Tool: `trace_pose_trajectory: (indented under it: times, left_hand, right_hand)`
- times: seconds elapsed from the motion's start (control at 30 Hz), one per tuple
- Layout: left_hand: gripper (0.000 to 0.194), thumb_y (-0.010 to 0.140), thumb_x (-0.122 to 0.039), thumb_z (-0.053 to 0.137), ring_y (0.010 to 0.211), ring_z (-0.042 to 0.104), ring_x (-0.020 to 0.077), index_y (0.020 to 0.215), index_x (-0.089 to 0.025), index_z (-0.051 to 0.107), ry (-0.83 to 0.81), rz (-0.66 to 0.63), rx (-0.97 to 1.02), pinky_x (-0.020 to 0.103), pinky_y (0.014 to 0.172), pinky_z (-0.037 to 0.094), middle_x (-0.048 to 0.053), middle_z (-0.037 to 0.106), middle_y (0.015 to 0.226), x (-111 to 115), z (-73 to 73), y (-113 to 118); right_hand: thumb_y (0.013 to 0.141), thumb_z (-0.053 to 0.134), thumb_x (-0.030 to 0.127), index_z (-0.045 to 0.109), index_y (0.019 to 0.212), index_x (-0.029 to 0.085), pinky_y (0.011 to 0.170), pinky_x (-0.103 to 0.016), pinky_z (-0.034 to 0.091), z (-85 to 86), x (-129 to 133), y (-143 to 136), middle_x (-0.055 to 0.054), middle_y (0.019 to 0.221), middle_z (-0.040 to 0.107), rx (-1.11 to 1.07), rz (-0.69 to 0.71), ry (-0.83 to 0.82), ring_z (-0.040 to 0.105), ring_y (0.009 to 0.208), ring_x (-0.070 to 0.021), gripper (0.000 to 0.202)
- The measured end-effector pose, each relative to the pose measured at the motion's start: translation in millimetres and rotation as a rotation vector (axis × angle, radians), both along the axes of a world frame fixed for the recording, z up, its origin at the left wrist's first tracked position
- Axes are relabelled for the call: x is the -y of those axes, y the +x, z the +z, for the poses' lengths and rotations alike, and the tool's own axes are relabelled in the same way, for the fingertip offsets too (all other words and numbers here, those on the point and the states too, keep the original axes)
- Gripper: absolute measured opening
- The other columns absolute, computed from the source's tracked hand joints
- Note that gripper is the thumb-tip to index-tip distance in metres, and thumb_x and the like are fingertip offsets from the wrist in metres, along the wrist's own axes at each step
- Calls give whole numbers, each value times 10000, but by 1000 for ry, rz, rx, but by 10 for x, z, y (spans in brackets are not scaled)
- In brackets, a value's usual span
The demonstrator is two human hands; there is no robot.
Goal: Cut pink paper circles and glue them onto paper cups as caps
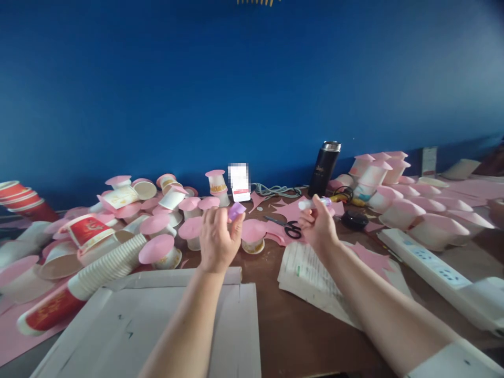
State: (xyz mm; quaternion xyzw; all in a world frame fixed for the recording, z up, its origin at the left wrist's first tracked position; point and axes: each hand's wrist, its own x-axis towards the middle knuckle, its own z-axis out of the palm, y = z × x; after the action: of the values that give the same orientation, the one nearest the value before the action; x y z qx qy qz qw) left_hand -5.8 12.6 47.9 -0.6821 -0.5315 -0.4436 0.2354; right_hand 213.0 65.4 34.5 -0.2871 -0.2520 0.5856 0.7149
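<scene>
My left hand (pixel 220 239) is closed on a small purple cap (pixel 236 211), held between thumb and fingers above the table's middle. My right hand (pixel 321 223) grips a white and purple tube (pixel 309 203), which looks like a glue stick. The two are held apart. Between the hands, on pink paper scraps, lie black-handled scissors (pixel 292 229). Just beyond my left hand stands a paper cup (pixel 252 245) topped by a pink paper disc (pixel 253 230). Printed sheets (pixel 307 273) lie beneath my right forearm.
Many cups with pink discs crowd the left and right. A stack of nested cups (pixel 106 268) lies beside a white board (pixel 157 320). A black flask (pixel 325 169), cables (pixel 275 191), a round black object (pixel 355 220) and a power strip (pixel 433 265) are farther right.
</scene>
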Motion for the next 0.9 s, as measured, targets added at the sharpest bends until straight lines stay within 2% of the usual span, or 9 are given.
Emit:
trace_pose_trajectory:
  times: [0.07,0.13,0.3,0.4,0.5,0.57,0.67,0.8,0.9]
  left_hand:
    - [286,906,-419,478,813,553,226,933,-149,567,-39,71,50,331,754,433,91,577,818,-36,-24,-54]
    - [293,908,-414,472,839,582,238,976,-155,590,-165,139,15,335,766,438,98,616,855,-71,-75,-76]
    - [278,899,-336,439,900,631,286,938,-138,630,-596,324,-86,356,753,469,145,664,934,-144,-235,-79]
    - [340,901,-355,396,926,643,309,971,-128,639,-819,333,-76,373,737,488,172,667,983,-159,-274,-69]
    - [372,894,-346,400,972,640,309,1142,-153,599,-945,284,-34,384,756,499,176,647,1087,-136,-255,-60]
    - [448,867,-249,436,1021,619,312,1303,-171,501,-893,281,-45,399,794,496,185,601,1170,-102,-224,-59]
    - [661,782,-93,476,1142,531,353,1427,-183,365,-708,251,-134,460,863,477,206,494,1289,-48,-179,-58]
    - [829,707,-11,495,1308,348,349,1469,-259,284,-558,-35,-226,526,996,403,143,329,1462,-17,-158,-27]
    - [851,679,21,487,1329,323,297,1449,-303,323,-508,-224,-228,504,1063,362,69,314,1496,-28,-161,10]
  right_hand:
    - [724,710,462,470,642,201,310,-172,165,-55,-15,-38,92,475,363,32,108,-6,201,361,-33,364]
    - [742,696,458,568,751,189,317,-164,172,-117,38,-167,88,510,377,97,193,51,211,372,-32,298]
    - [746,698,419,619,1006,210,319,-166,184,-212,182,-382,70,603,497,231,201,56,271,373,-30,343]
    - [741,703,391,610,1067,212,330,-165,218,-239,170,-339,51,654,565,220,152,40,334,393,-36,383]
    - [739,702,391,614,1084,211,344,-163,239,-247,150,-303,42,669,583,219,149,27,367,413,-39,399]
    - [732,709,391,619,1085,211,348,-162,239,-248,151,-302,43,668,576,223,149,22,372,423,-40,406]
    - [724,719,393,626,1083,205,349,-159,227,-250,161,-311,48,646,555,234,156,-9,366,431,-43,415]
    - [733,713,405,633,1078,204,350,-152,228,-255,161,-308,50,630,535,246,174,-41,351,437,-44,407]
    - [727,718,403,638,1077,207,343,-148,231,-249,157,-307,47,636,538,245,173,-46,356,441,-46,408]
